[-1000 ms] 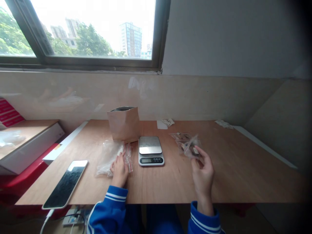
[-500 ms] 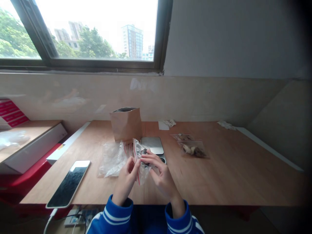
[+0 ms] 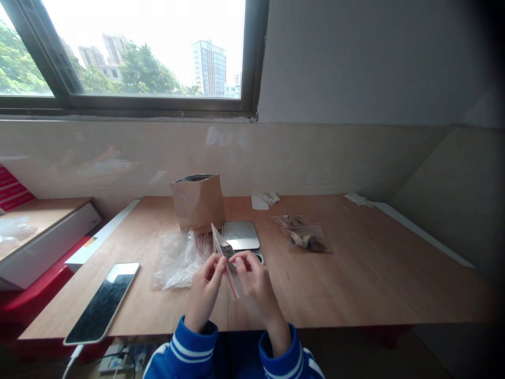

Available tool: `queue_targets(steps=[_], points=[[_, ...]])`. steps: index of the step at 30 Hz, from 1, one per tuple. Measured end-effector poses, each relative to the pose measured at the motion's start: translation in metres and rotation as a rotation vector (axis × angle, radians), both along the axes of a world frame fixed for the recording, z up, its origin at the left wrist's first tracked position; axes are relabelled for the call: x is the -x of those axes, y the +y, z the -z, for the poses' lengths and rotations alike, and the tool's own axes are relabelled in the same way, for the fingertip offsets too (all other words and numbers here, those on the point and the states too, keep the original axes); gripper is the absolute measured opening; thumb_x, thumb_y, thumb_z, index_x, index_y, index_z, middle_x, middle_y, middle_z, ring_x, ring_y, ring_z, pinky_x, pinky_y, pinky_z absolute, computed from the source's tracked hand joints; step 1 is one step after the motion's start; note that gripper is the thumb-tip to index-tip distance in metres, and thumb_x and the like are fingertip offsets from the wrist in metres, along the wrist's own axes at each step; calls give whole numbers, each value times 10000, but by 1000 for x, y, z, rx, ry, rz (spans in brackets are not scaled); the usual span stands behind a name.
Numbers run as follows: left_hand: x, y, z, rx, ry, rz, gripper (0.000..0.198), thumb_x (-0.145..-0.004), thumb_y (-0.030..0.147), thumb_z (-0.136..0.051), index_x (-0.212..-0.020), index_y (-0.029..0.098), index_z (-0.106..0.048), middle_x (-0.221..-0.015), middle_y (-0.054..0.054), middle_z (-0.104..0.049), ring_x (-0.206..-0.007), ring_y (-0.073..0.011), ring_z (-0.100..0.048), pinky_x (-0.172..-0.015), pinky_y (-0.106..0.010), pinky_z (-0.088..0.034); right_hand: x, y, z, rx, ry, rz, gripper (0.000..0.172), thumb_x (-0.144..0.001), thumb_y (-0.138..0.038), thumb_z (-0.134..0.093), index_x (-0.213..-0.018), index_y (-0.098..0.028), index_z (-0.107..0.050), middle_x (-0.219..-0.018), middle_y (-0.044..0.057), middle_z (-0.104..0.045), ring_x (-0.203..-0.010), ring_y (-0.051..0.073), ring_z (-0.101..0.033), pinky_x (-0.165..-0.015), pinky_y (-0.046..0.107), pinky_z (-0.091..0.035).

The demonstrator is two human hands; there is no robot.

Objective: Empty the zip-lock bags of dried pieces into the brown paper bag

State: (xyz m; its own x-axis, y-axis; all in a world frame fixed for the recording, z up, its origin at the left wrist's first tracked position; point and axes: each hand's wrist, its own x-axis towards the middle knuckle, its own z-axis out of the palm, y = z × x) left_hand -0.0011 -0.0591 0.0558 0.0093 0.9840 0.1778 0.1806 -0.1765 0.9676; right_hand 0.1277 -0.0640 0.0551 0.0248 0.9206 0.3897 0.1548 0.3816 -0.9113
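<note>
A clear zip bag with a red seal line hangs between my hands, with something dark inside. My left hand pinches its edge between thumb and fingers. On its right side, my right hand has thumb and fingertips closed on the bag near the seal. Just beyond them lies a silver scale, partly hidden by the bag and hands. A pile of clear zip bags is left of my left hand. Behind that pile stands an open brown paper bag.
Two filled zip bags lie on the right of the wooden table. A phone with a white cable is at the left front. Crumpled white pieces lie near the wall, below the window.
The held bag has turned, its seal line now slanting between my hands. My right fingers have drawn in from lying across the bag to its edge. The view has shifted slightly right.
</note>
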Motion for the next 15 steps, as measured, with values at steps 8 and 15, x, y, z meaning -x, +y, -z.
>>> queue_targets(steps=[8, 15], points=[[-15, -9, 4, -51, 74, -52, 316, -873, 465, -434, -724, 197, -512, -621, 13, -485, -583, -129, -463, -527, -226, -354, 10, -2, 6, 148, 269, -171, 193, -881, -408, -498, -909, -217, -508, -792, 4, -604, -647, 133, -590, -559, 231, -487], [-20, -13, 10, -23, 91, 31, 326, -890, 450, -400, -684, 202, -449, -591, 31, -450, -567, -121, -467, -563, -230, -363, -2, -5, 9, 154, 178, -108, 222, -868, -394, -525, -784, -195, -576, -656, -7, -605, -600, 142, -595, -531, 232, -483]])
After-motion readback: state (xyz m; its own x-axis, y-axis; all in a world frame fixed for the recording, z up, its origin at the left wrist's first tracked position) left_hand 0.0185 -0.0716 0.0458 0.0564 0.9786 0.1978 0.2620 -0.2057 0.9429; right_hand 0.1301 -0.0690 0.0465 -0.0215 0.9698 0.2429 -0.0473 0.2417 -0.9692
